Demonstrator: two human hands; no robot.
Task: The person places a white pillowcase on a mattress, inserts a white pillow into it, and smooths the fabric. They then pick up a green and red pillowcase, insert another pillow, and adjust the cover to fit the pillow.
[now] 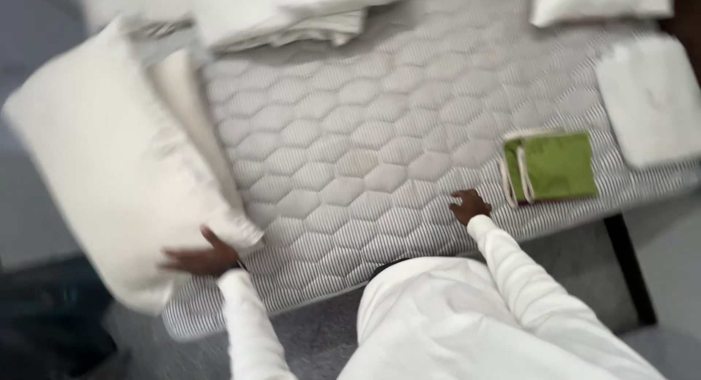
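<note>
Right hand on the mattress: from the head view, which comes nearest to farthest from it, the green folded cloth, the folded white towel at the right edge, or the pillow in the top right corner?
From the right hand:
1. Green folded cloth, just to its right.
2. Folded white towel, farther right, at the mattress edge.
3. Pillow, top right corner.

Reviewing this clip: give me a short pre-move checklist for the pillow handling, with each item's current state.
1. Left hand grips the white pillow at its lower corner: ok.
2. Pillow fully lifted off the bare mattress: cannot tell, blurred.
3. Right hand braced on the mattress, holding nothing: ok.
4. Green folded cloth apart from both hands: ok.
5. Folded white linens at the far edge, untouched: ok.
</note>
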